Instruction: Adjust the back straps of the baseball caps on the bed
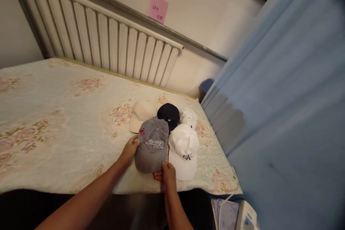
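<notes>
A grey baseball cap [153, 156] with white script lettering and a red patch lies in front of me, its brim toward me. At its left side, my left hand [131, 149] grips the edge, the fingertips partly hidden. My right hand [167, 174] pinches the right front corner of the brim. Just right of it is a white cap [184, 143] with black letters. Behind these sit a beige cap [142, 111], a black cap [169, 112] and a white cap with small dark spots [188, 116]. The grey cap partly covers the beige and black ones.
All the caps are on a bed with a pale floral sheet [81, 122]. A white radiator [107, 39] and a pink note [157, 9] are on the wall side. A blue curtain [283, 115] hangs at the right. Below the bed's corner stands a white box [246, 215] near a cable.
</notes>
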A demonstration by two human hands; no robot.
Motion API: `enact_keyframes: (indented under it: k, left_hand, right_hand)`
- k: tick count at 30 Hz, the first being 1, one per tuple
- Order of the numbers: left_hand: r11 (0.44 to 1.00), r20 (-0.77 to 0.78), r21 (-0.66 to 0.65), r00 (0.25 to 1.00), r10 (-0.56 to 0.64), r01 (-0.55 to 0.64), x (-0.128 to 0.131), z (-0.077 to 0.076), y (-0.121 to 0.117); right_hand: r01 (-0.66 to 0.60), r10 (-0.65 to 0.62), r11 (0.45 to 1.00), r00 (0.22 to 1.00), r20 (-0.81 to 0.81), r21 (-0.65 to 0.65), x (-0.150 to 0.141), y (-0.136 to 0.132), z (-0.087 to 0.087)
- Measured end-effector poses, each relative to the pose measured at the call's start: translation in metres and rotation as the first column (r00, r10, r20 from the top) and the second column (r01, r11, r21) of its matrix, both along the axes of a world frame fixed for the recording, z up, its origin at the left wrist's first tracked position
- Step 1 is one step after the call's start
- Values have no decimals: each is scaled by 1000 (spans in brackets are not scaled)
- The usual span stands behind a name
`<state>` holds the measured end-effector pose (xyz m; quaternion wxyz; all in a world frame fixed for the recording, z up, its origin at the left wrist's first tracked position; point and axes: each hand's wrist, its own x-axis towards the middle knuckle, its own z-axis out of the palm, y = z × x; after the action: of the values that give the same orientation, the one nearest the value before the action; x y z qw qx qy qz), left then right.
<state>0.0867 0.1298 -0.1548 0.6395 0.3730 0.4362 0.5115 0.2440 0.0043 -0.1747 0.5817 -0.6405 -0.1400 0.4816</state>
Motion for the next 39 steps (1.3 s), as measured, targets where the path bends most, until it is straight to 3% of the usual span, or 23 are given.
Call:
enact_keyframes:
  k: [5,8,11,15,18,25,39]
  left_hand:
    - [997,-134,77,991,15,-5,-7,-10,-16]
    - [976,-297,212,955,15,51,-13,-22,-31]
    - [906,-574,381,815,76,184,-20,-32,-47]
    - [821,-750,460,643,156,337,-25,-36,-60]
    - [781,-792,476,582,182,403,-26,-37,-64]
    - [759,-826,479,519,220,441,-26,-40,-67]
    - [741,-843,480,480,243,469,-35,-49,-72]
  right_hand:
    - [0,0,1000,998,64,3,0,-2,-2]
    - [14,-14,1000,995,103,7,-1,-3,-4]
    - [24,-25,1000,989,147,10,-2,-2,-4]
    - [33,-34,999,978,206,7,-4,-2,-3]
    - [31,-32,999,973,227,7,-6,-3,-2]
    - [13,-14,1000,971,239,3,-9,-7,2]
    - [-24,30,999,961,274,-25,-14,-16,6]
